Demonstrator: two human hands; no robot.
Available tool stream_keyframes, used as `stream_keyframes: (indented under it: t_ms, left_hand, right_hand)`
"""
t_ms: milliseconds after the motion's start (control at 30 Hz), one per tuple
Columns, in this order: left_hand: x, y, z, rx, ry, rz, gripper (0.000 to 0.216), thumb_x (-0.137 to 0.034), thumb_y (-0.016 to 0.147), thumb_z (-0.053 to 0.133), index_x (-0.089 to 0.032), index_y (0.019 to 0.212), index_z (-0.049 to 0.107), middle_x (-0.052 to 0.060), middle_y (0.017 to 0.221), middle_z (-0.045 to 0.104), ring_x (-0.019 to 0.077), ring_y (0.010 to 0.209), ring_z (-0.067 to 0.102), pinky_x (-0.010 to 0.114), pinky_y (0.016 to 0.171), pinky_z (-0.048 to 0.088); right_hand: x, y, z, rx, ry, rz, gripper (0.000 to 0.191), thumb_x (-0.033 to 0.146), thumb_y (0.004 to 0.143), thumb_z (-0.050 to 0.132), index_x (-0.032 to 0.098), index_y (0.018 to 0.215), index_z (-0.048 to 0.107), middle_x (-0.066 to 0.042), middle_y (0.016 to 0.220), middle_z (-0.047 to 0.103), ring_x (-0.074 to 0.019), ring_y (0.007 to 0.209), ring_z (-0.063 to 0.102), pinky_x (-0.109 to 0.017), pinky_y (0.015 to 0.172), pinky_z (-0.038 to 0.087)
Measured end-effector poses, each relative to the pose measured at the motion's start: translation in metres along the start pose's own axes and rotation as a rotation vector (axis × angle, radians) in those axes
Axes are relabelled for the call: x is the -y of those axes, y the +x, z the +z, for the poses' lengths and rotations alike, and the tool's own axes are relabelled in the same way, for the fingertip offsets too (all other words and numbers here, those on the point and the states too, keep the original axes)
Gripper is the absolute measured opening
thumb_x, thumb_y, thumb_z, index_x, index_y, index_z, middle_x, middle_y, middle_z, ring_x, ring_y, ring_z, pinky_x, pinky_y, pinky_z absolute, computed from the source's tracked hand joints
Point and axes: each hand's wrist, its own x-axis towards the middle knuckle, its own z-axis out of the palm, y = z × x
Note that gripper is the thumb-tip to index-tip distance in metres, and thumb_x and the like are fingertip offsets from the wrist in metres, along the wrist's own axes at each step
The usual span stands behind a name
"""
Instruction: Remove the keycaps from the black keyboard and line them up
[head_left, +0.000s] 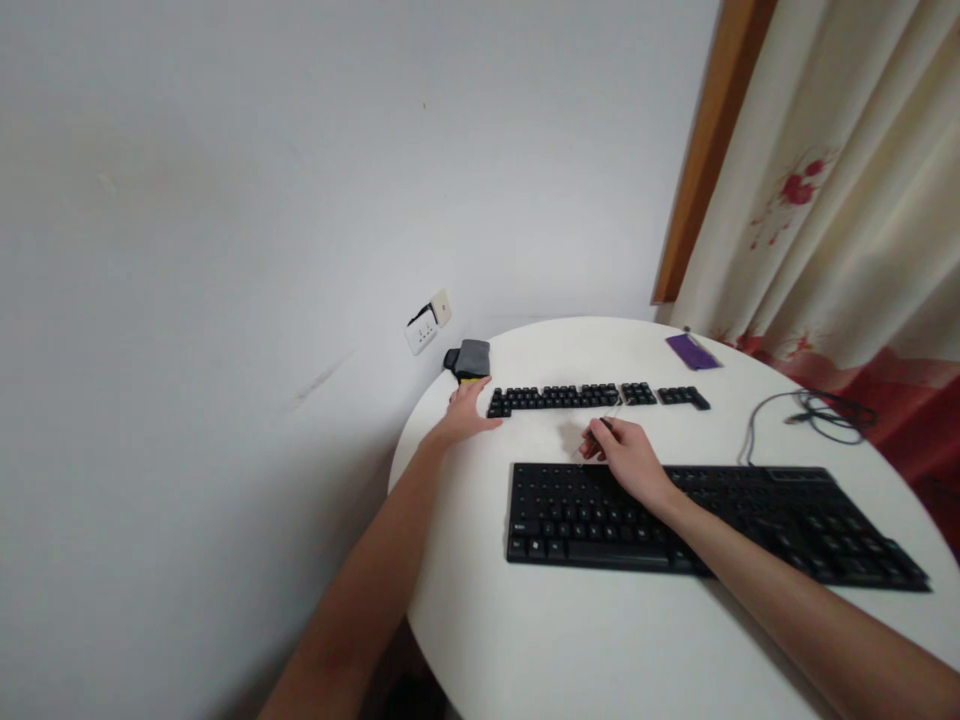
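Oblong keyboard [750, 500], blocky keycaps [570, 398], round table [540, 640]

Your left forearm [382, 545] and right forearm [787, 570] were slim and bare; your left hand [465, 412] and right hand [624, 455] were also bare.

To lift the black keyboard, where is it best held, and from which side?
Probably the two short ends, coming from left and right: the keyboard is long and flat, and the right forearm passes over its middle, leaving both ends uncovered.
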Motion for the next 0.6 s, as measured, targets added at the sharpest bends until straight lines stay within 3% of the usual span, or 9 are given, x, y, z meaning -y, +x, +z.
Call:
stream_keyframes:
  t_ms: [233, 467, 600]
  left_hand:
    - [0.009, -0.002, -0.009, 0.051, -0.156, -0.035, 0.087, -0.032, 0.065, 0.074, -0.022, 0.143, 0.037, 0.014, 0.130, 0.043, 0.0304, 0.119, 0.046, 0.043, 0.096, 0.045]
    - [0.005, -0.003, -0.008, 0.032, -0.179, -0.016, 0.085, -0.031, 0.065, 0.075, -0.021, 0.142, 0.039, 0.014, 0.127, 0.045, 0.0296, 0.116, 0.048, 0.044, 0.095, 0.047]
    - [0.006, -0.003, -0.009, 0.020, -0.207, 0.001, 0.084, -0.032, 0.065, 0.076, -0.023, 0.141, 0.041, 0.013, 0.127, 0.045, 0.0287, 0.115, 0.050, 0.043, 0.094, 0.047]
  right_hand:
    - [-0.002, 0.000, 0.000, 0.013, 0.003, 0.005, 0.039, 0.046, 0.090, 0.047, 0.015, 0.073, 0.062, -0.006, 0.065, 0.068, -0.0159, 0.059, 0.061, -0.028, 0.060, 0.046]
    - [-0.003, 0.001, -0.001, 0.018, -0.008, 0.017, 0.040, 0.047, 0.090, 0.047, 0.015, 0.073, 0.062, -0.006, 0.066, 0.068, -0.0164, 0.059, 0.061, -0.029, 0.061, 0.045]
    - [0.010, -0.001, -0.007, -0.029, -0.064, -0.039, 0.040, 0.047, 0.091, 0.047, 0.015, 0.075, 0.065, -0.005, 0.067, 0.066, -0.0171, 0.064, 0.061, -0.028, 0.061, 0.044]
